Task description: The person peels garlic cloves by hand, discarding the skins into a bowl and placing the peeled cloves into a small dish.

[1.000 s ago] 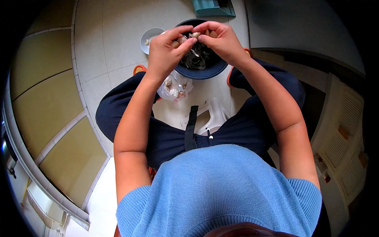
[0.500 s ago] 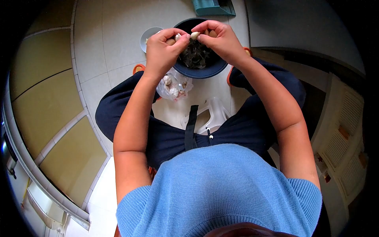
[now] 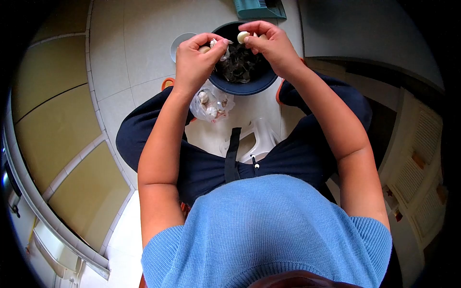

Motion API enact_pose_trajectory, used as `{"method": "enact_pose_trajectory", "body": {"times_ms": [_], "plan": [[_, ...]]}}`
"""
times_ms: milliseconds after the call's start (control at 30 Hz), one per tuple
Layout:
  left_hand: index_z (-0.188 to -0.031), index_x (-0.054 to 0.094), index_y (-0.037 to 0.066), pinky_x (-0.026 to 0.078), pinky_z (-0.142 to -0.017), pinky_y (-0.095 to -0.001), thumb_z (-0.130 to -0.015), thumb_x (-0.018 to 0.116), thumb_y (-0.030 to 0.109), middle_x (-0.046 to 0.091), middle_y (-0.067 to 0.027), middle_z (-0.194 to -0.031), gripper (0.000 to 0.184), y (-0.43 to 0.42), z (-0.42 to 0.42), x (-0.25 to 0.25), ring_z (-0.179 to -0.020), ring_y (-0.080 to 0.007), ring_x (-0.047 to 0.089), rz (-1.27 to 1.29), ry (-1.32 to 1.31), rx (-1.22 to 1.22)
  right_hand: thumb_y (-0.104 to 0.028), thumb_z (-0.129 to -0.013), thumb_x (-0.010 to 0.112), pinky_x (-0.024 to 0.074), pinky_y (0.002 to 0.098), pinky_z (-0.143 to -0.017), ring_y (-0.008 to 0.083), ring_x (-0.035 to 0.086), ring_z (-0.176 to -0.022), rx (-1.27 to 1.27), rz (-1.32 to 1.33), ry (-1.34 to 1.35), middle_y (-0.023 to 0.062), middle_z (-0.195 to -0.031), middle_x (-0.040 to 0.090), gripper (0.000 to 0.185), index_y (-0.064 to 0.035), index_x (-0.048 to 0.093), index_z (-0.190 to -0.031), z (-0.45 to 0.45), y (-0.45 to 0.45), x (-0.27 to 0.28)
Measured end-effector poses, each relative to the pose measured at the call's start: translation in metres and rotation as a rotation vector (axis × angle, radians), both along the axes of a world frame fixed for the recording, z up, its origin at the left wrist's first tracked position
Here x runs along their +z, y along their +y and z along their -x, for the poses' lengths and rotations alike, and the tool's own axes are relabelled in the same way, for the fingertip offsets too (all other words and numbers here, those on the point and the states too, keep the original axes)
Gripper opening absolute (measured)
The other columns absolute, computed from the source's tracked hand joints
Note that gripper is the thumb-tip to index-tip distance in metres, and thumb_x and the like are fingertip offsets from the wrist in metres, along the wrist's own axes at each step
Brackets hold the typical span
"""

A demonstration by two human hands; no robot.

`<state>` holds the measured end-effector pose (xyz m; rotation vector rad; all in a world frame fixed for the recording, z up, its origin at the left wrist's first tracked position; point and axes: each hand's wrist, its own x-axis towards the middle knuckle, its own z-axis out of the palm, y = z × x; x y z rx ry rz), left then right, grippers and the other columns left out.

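Observation:
Over a dark round bin, both hands are raised close together. My right hand pinches a pale peeled garlic clove between thumb and fingertips. On the other side, my left hand is closed on whitish garlic skin, and its curled fingers partly hide what lies in the palm. Dark, papery scraps lie inside the bin below. Between bin and left knee sits a clear plastic bag with several garlic bulbs in it.
A white bowl stands left of the bin, partly behind my left hand. Beyond the bin lies a teal dustpan. A white plastic stool is between my legs. Cabinet doors line the left side.
My hands have drawn apart. The garlic clove has moved slightly up and right with my right hand, while whitish skin now shows more at my left fingertips.

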<state>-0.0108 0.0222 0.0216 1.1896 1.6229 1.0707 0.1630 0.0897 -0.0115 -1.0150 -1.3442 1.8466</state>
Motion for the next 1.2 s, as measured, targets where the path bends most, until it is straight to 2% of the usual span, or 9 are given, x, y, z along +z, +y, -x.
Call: {"method": "enact_pose_trajectory", "body": {"times_ms": [67, 133, 233, 400, 467, 567, 700, 967, 1200], "plan": [[-0.081, 0.066, 0.001, 0.033, -0.048, -0.0171, -0.083, 0.066, 0.018, 0.052, 0.0058, -0.062, 0.018, 0.001, 0.001, 0.0, -0.056, -0.0003, 0.044, 0.023, 0.027, 0.005, -0.011, -0.082, 0.061, 0.0439, 0.0198, -0.066, 0.0063, 0.055, -0.075, 0.004, 0.113, 0.075, 0.0016, -0.087, 0.062, 0.021, -0.0047, 0.065, -0.101, 0.0, 0.002, 0.003], [-0.079, 0.067, -0.001, 0.043, -0.052, -0.0263, -0.079, 0.066, 0.021, 0.062, -0.0095, -0.063, 0.023, 0.002, 0.003, -0.008, -0.053, -0.0145, 0.056, -0.043, 0.314, -0.086, -0.011, -0.083, 0.06, 0.0442, 0.0195, -0.066, 0.0064, 0.055, -0.075, 0.008, 0.226, 0.15, 0.0013, -0.088, 0.062, 0.022, -0.0053, 0.064, -0.104, -0.001, 0.003, 0.003], [-0.077, 0.066, -0.002, 0.044, -0.053, -0.0288, -0.079, 0.066, 0.023, 0.061, -0.0143, -0.063, 0.025, 0.0, -0.004, -0.012, -0.054, -0.0208, 0.058, -0.04, 0.285, -0.091, -0.012, -0.085, 0.06, 0.0444, 0.0184, -0.067, 0.0062, 0.055, -0.075, 0.063, 0.308, 0.209, 0.0015, -0.089, 0.062, 0.025, -0.0045, 0.062, -0.108, 0.0, 0.002, 0.004], [-0.085, 0.062, 0.001, 0.046, -0.058, -0.028, -0.078, 0.067, 0.022, 0.062, -0.0116, -0.067, 0.023, 0.0, -0.005, -0.015, -0.059, -0.0187, 0.06, -0.098, 0.331, -0.105, -0.014, -0.085, 0.062, 0.0455, 0.0186, -0.066, 0.0066, 0.057, -0.074, 0.08, 0.331, 0.225, 0.0019, -0.087, 0.063, 0.026, -0.0027, 0.061, -0.108, 0.0, 0.003, 0.003], [-0.091, 0.056, 0.002, 0.046, -0.062, -0.0237, -0.078, 0.069, 0.016, 0.061, -0.0039, -0.072, 0.023, 0.001, -0.006, -0.012, -0.068, -0.0096, 0.057, -0.074, 0.248, -0.092, -0.014, -0.085, 0.062, 0.0455, 0.0183, -0.065, 0.0068, 0.057, -0.073, 0.09, 0.324, 0.215, 0.0022, -0.087, 0.063, 0.025, -0.0023, 0.061, -0.107, 0.0, 0.003, 0.005], [-0.099, 0.056, 0.003, 0.046, -0.063, -0.0222, -0.079, 0.069, 0.014, 0.061, -0.0031, -0.073, 0.026, 0.0, -0.009, -0.006, -0.069, -0.009, 0.057, -0.148, 0.201, -0.091, -0.016, -0.085, 0.063, 0.0454, 0.0177, -0.063, 0.0071, 0.058, -0.073, 0.106, 0.31, 0.183, 0.0028, -0.087, 0.064, 0.025, -0.0014, 0.062, -0.105, 0.0, 0.003, 0.005], [-0.099, 0.059, 0.003, 0.046, -0.064, -0.021, -0.081, 0.067, 0.011, 0.062, -0.0037, -0.076, 0.021, 0.002, -0.004, -0.008, -0.072, -0.0096, 0.058, -0.123, 0.165, -0.139, -0.016, -0.085, 0.062, 0.045, 0.0171, -0.061, 0.0074, 0.058, -0.072, 0.142, 0.301, 0.168, 0.0034, -0.086, 0.064, 0.022, -0.0011, 0.063, -0.101, -0.001, 0.002, 0.007], [-0.089, 0.062, -0.001, 0.046, -0.064, -0.0228, -0.083, 0.063, 0.009, 0.063, -0.0066, -0.081, 0.012, 0.005, 0.003, -0.011, -0.073, -0.0123, 0.058, -0.421, 0.41, -0.277, -0.017, -0.086, 0.062, 0.0445, 0.0173, -0.059, 0.0075, 0.058, -0.068, 0.171, 0.318, 0.143, 0.0042, -0.083, 0.064, 0.021, -0.0014, 0.064, -0.099, -0.002, 0.002, 0.002], [-0.088, 0.061, 0.001, 0.045, -0.067, -0.0223, -0.087, 0.059, 0.018, 0.064, -0.0044, -0.081, 0.018, 0.001, 0.0, -0.011, -0.074, -0.0091, 0.057, -0.209, 0.304, -0.064, -0.018, -0.086, 0.062, 0.0435, 0.016, -0.057, 0.0067, 0.057, -0.069, 0.245, 0.347, 0.095, 0.0023, -0.083, 0.063, 0.023, -0.0027, 0.063, -0.104, -0.001, 0.002, 0.01]]}}
